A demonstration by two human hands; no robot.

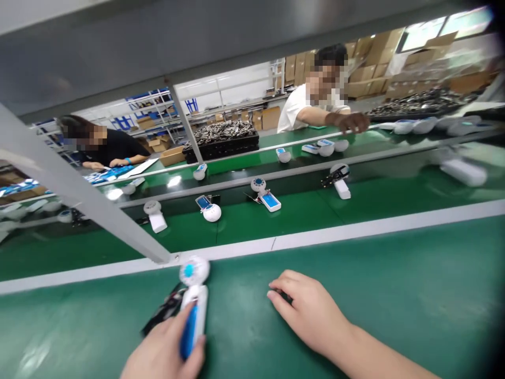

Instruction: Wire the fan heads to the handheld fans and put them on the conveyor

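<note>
My left hand (165,345) is closed around the handle of a white round-headed handheld device (200,300). A blue panel fills the handle, and a turquoise disc sits in the round head. Black parts with thin wires (168,310) stick out on its left side, next to my fingers. To the right, my right hand (305,308) rests low over the green work surface (244,326), fingers curled and pressed together. Something small and dark shows between thumb and fingers, too hidden to name.
Beyond a pale metal edge (236,249), a green conveyor belt (240,229) carries several similar devices (270,201). A slanted white post (114,210) stands at left, under a grey overhead beam (158,47). Two people work across the line; black trays (224,145) of metal parts lie behind.
</note>
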